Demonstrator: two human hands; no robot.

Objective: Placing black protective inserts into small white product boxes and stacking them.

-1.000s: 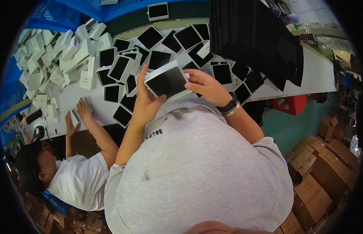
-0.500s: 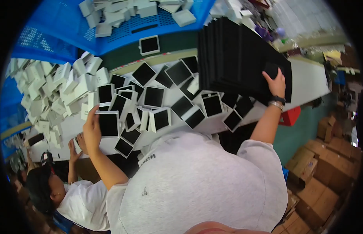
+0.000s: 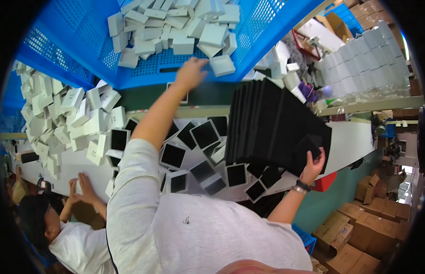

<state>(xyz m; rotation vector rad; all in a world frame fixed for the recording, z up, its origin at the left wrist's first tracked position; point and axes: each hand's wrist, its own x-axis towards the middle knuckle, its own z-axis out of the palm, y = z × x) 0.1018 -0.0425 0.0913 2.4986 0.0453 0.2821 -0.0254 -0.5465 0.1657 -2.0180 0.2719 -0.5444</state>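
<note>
My left hand point(image 3: 192, 74) reaches out over the near edge of a blue plastic crate point(image 3: 153, 78), fingers stretched and nothing visible in them. White boxes point(image 3: 180, 44) are heaped in the crate, and a single white box point(image 3: 222, 65) lies closest to that hand. Beneath my left wrist, an open box on the ledge is mostly covered. At the right, my right hand point(image 3: 314, 165) pinches a small black foam-like square point(image 3: 308, 146) against the near end of a stack of black sheets point(image 3: 272, 123). Open white boxes with black inserts point(image 3: 204, 134) lie across the white table point(image 3: 352, 141).
A large pile of closed white boxes point(image 3: 75, 109) covers the table's left side, where a co-worker point(image 3: 77, 237) handles a small white item. A red bin point(image 3: 324, 181) sits below the table edge. Brown cartons point(image 3: 377, 228) stand on the floor at the lower right.
My left hand has left the open box at the table's left and swung up and right to the crate. My right hand stays at the black stack. The whole view has shifted.
</note>
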